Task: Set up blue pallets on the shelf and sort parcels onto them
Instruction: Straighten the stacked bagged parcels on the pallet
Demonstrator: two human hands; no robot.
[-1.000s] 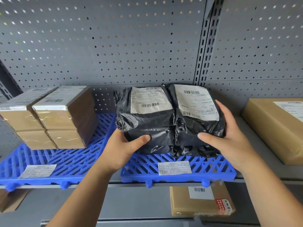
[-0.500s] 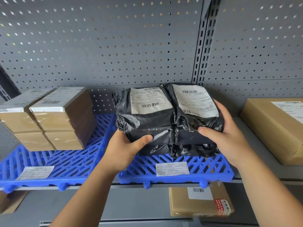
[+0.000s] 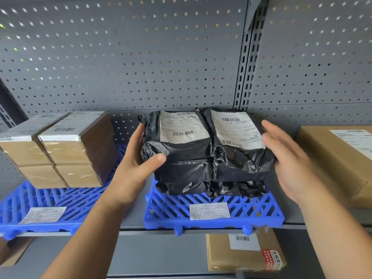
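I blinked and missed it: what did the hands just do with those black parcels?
The right hand let go of the black parcels and drew back, open. The left hand slid up from their front to their left side, touching it. The parcels, the blue pallet under them and the brown boxes stayed put.

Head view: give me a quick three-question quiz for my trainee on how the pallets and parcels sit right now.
1. True or false: the black bagged parcels rest on the left blue pallet.
2. How many fronts of the taped brown boxes show? A two, B four, C six.
3. Fill in: the right hand, beside the parcels, has its fingers ___ (straight, or curled into a fist).
Key: 1 false, they rest on the right blue pallet; 2 B; 3 straight.
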